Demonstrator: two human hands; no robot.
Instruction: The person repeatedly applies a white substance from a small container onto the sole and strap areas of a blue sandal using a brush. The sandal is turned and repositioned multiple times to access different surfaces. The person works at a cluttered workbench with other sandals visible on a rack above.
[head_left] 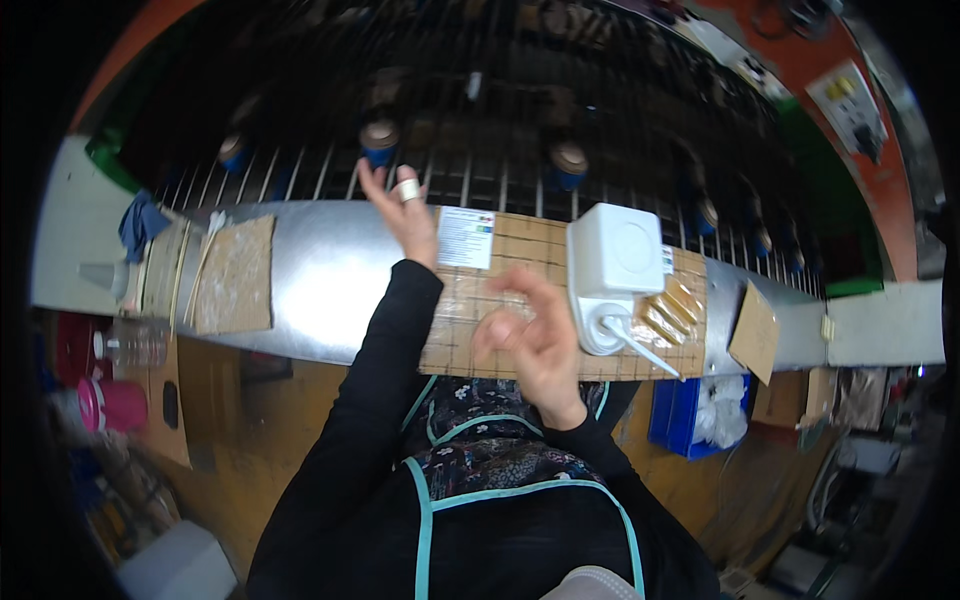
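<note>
Dim overall, with glare on the metal shelf (320, 260) and white box (615, 250). Both hands are motion-blurred. Fisheye bending and black vignetting mark the rim.

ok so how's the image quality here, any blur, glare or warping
Head view: the left hand and right hand are motion-blurred; the metal shelf shows soft glare; the rack behind is dim; fisheye bends the shelf's edges, and the corners are black.

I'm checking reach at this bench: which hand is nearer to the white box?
Right. The right hand hovers just left of the white box, close to its lower corner. The left hand is raised farther left, over the metal ledge.
</note>
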